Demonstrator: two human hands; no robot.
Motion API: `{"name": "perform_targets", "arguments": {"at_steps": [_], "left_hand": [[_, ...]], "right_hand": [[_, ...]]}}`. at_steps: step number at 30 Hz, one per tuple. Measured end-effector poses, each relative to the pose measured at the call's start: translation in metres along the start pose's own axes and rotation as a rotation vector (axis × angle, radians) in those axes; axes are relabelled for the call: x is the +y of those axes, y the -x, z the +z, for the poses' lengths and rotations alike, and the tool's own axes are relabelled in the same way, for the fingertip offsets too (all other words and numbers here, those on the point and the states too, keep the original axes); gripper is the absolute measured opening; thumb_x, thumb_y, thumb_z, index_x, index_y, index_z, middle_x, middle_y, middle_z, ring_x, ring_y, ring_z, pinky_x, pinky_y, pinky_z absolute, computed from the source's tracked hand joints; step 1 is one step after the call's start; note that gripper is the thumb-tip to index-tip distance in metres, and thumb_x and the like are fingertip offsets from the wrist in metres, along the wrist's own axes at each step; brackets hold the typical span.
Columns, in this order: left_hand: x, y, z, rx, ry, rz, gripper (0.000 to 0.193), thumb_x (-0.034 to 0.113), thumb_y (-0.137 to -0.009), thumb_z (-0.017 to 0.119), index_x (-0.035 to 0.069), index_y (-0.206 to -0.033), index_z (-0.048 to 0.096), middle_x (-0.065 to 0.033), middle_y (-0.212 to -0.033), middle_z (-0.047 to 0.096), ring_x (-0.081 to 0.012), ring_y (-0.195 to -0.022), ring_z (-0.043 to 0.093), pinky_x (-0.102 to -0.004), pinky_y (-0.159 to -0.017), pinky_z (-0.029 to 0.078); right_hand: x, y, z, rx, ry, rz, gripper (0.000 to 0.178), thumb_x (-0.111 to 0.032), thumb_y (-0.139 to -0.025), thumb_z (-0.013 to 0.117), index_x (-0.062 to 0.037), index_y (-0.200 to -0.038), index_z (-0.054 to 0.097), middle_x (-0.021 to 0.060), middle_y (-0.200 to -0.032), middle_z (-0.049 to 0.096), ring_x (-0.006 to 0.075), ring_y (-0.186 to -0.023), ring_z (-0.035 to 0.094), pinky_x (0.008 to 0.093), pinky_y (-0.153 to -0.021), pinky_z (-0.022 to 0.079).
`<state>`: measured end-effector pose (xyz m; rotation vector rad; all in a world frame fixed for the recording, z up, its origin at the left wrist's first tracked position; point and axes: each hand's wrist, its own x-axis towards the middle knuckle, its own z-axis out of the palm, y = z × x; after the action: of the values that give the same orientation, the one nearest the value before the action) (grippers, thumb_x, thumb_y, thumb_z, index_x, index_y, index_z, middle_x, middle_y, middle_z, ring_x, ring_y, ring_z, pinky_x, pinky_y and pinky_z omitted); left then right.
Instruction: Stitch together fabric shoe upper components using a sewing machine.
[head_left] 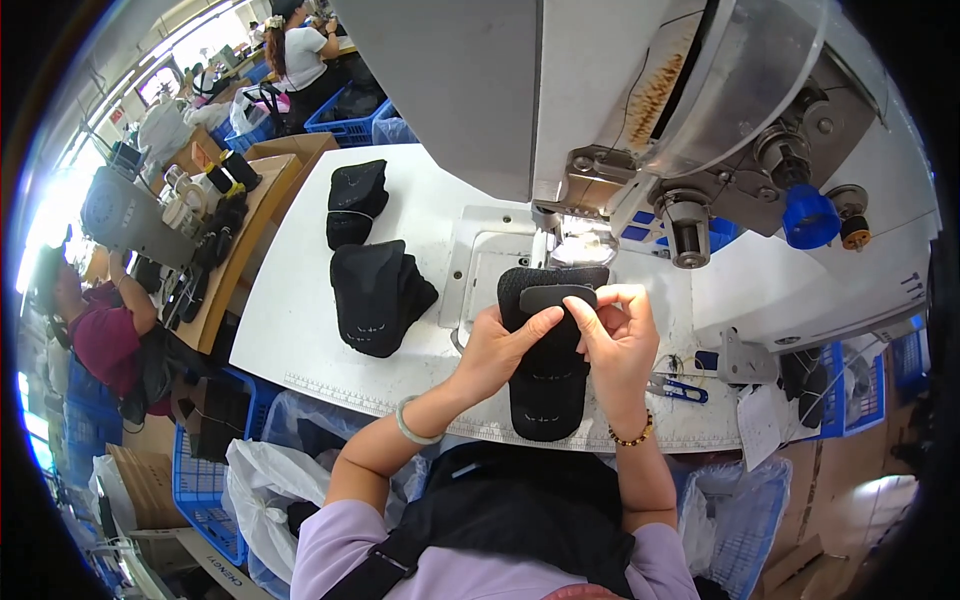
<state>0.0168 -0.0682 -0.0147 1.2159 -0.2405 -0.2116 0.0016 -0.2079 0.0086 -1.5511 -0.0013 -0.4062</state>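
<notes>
A long black fabric piece (548, 400) lies just in front of the sewing machine's needle area, with its lower end near the table's front edge. Across its top sits a small dark grey oval-ended patch (545, 297). My left hand (500, 345) grips the piece's left side, thumb pressed on the patch. From the other side my right hand (622, 335) pinches the patch's right end between thumb and forefinger, its other fingers curled. To the left rest a stack of black fabric pieces (370, 300) and a banded black bundle (355, 200).
The sewing machine head (610, 100) overhangs the white table (290, 320). Blue-handled thread snips (682, 388) lie right of my hands. Lined blue baskets (735, 510) flank me below the table. Two people sit at the left, one near a wooden bench (235, 260).
</notes>
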Motion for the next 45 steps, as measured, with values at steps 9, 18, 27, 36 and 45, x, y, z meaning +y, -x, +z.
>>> {"name": "perform_targets", "arguments": {"at_steps": [9, 18, 27, 36, 45], "left_hand": [[0.005, 0.001, 0.005, 0.120, 0.133, -0.001, 0.027, 0.021, -0.089, 0.062, -0.004, -0.098, 0.062, -0.0034, -0.088, 0.064, -0.0081, -0.077, 0.058, -0.0228, -0.068, 0.048], [0.025, 0.015, 0.020, 0.203, 0.262, 0.003, 0.024, 0.018, -0.088, 0.062, -0.003, -0.101, 0.061, -0.0056, -0.092, 0.064, -0.0100, -0.078, 0.060, -0.0228, -0.069, 0.050], [0.038, -0.002, 0.005, 0.321, 0.283, 0.050, 0.018, 0.014, -0.087, 0.056, 0.001, -0.099, 0.060, -0.0042, -0.090, 0.063, -0.0123, -0.079, 0.063, -0.0249, -0.070, 0.052], [0.040, -0.053, 0.000, 0.149, 0.072, 0.094, 0.012, 0.011, -0.086, 0.055, 0.001, -0.088, 0.062, 0.0000, -0.083, 0.061, -0.0064, -0.073, 0.055, -0.0217, -0.063, 0.044], [0.043, -0.055, -0.004, 0.076, -0.047, 0.100, 0.016, 0.009, -0.087, 0.053, -0.003, -0.093, 0.061, -0.0024, -0.087, 0.063, -0.0073, -0.080, 0.056, -0.0229, -0.071, 0.045]], "right_hand": [[0.033, 0.001, -0.028, 0.182, 0.526, -0.766, 0.019, -0.002, -0.077, 0.071, -0.0031, -0.091, 0.057, 0.0034, -0.090, 0.051, 0.0107, -0.062, 0.049, 0.0218, -0.049, 0.039], [0.032, -0.010, -0.036, -0.096, 0.825, -1.300, 0.045, -0.008, -0.058, 0.080, -0.0191, -0.101, 0.069, -0.0002, -0.086, 0.046, 0.0134, -0.064, 0.046, 0.0262, -0.049, 0.033], [0.004, -0.039, -0.007, -0.264, 0.649, -1.143, 0.049, -0.010, -0.053, 0.071, -0.0187, -0.100, 0.067, 0.0013, -0.088, 0.047, 0.0168, -0.067, 0.048, 0.0283, -0.055, 0.041], [0.017, -0.046, -0.017, -0.093, 0.730, -0.968, 0.042, -0.008, -0.062, 0.072, -0.0166, -0.103, 0.067, 0.0044, -0.091, 0.049, 0.0177, -0.071, 0.055, 0.0285, -0.060, 0.047], [0.020, -0.047, -0.020, -0.134, 0.750, -1.011, 0.042, -0.016, -0.064, 0.074, -0.0150, -0.105, 0.067, 0.0056, -0.095, 0.048, 0.0174, -0.076, 0.056, 0.0276, -0.062, 0.048]]}}
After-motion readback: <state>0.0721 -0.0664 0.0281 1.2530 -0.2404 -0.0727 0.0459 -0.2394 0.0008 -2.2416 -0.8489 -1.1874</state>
